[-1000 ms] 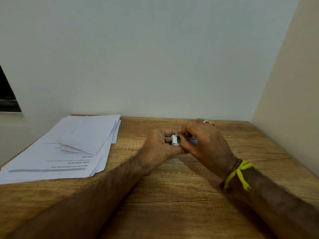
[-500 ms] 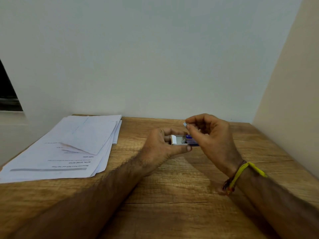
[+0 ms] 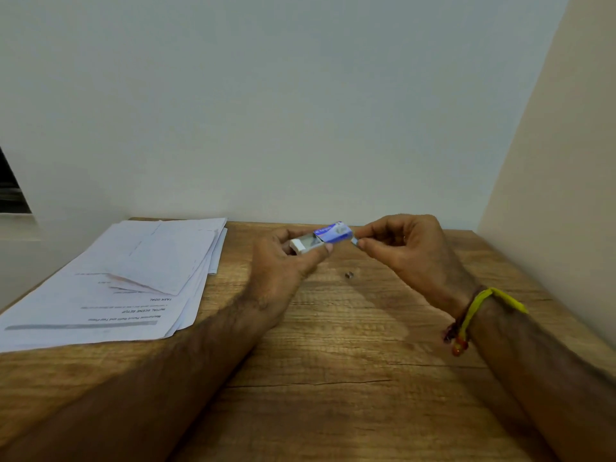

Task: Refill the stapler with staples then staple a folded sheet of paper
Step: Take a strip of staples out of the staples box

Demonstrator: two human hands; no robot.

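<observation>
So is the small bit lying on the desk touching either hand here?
Apart. The head view shows the small metallic bit lying alone on the wooden desk, with bare wood between it and both the left hand and the right hand.

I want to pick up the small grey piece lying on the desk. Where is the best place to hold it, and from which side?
Come from straight above with the right hand and pinch the small piece across its two sides. It lies low on the bare wooden desk, with free space all around. Its exact shape is too small to tell.
</observation>
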